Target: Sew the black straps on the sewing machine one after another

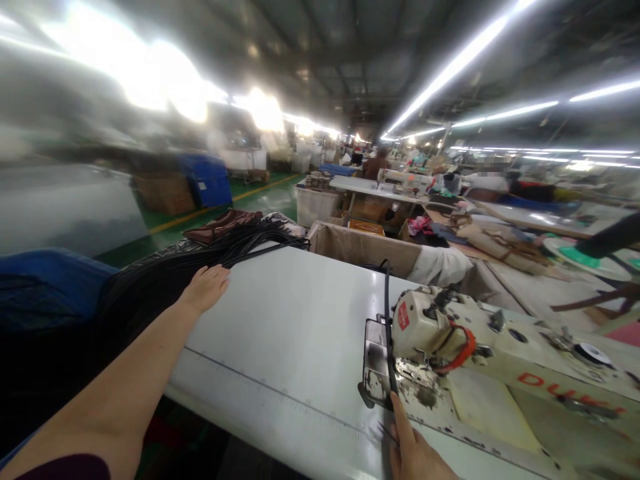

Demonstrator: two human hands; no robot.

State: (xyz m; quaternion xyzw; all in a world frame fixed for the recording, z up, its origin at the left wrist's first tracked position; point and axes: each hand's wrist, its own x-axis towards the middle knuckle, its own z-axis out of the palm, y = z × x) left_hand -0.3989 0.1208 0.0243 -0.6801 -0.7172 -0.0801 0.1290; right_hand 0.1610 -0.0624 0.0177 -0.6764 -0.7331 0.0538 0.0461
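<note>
My right hand (417, 447) is at the front of the sewing machine (450, 327), its index finger on the near end of a narrow black strap (389, 333). The strap runs away from me across the metal plate, left of the machine head. Two thin dark points, perhaps a small tool (387, 433), stick out from this hand; the rest is hidden. My left hand (207, 288) reaches out to the table's left edge, beside a heap of long black straps (165, 267). Its fingers look extended and slightly bent, with nothing visible in them.
A ruler scale (270, 383) runs along the white table (300, 307). Behind the table stands a beige fabric-lined bin (360, 247). On the left are a blue tub (45, 273) and a brown bag (225, 223). Other workstations and people fill the background.
</note>
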